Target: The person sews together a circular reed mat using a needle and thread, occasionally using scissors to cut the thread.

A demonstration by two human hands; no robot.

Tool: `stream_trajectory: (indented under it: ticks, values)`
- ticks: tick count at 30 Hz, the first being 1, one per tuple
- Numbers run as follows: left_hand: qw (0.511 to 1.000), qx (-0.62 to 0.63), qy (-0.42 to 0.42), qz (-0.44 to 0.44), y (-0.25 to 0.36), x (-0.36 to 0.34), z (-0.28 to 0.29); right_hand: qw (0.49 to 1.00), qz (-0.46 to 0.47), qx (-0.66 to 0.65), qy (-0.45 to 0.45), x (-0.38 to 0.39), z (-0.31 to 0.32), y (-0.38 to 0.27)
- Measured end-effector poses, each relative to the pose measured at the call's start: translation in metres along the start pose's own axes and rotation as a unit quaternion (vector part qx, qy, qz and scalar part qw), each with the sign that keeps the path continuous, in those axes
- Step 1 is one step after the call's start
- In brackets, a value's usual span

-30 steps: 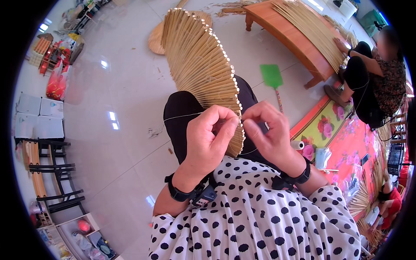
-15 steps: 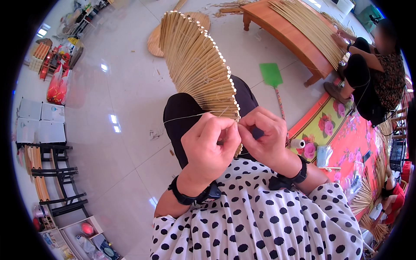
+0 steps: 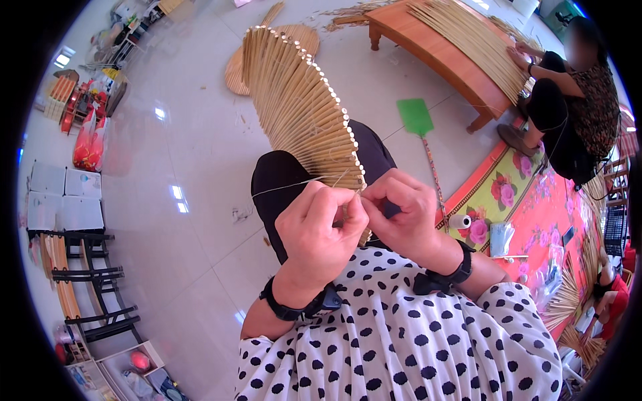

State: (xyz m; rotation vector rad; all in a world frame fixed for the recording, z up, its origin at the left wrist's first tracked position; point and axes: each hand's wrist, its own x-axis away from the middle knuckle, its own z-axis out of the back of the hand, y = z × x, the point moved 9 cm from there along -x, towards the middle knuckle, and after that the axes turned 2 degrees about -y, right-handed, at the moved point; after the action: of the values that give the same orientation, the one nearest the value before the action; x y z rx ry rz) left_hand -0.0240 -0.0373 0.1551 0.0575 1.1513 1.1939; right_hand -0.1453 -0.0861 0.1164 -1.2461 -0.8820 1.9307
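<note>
A curved mat of thin reed stalks, bound side by side with thread, stretches away from my lap, its pale cut ends along the right edge. At its near end my left hand is closed in a pinch. A pale thread runs from that hand across my left knee. Fingertip to fingertip with it, my right hand pinches at the mat's right edge. What lies between its fingers is too small to make out. Both hands hide the mat's nearest stalks.
A green fly swatter lies on the floor to the right. Beyond it stands a low wooden table with long stalks, where another person works. A thread spool rests on a flowered mat. Folded black-legged furniture stands left.
My view has shifted slightly, so the reed mat sits a little lower. Both hands stay pinched together at the mat's near end, with hardly any movement.
</note>
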Motion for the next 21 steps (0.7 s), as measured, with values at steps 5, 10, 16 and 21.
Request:
stream_trajectory:
  ticks: [5, 10, 16, 21]
  values:
    - [1.0, 0.008, -0.007, 0.011, 0.0004, -0.0002, -0.0003, 1.0, 0.007, 0.007, -0.006, 0.0014, -0.0005, 0.0002]
    - [0.999, 0.003, -0.03, 0.032, 0.0002, 0.0005, -0.0009, 1.0, 0.021, 0.006, -0.006, 0.0013, 0.0008, -0.0028]
    - [0.999, 0.004, -0.035, 0.035, 0.0007, -0.0004, -0.0013, 0.999, 0.034, 0.013, -0.005, 0.0011, 0.0013, -0.0049]
    - [0.998, 0.001, -0.041, 0.036, 0.0004, -0.0003, -0.0025, 0.999, 0.041, 0.018, -0.007, 0.0015, 0.002, -0.0057]
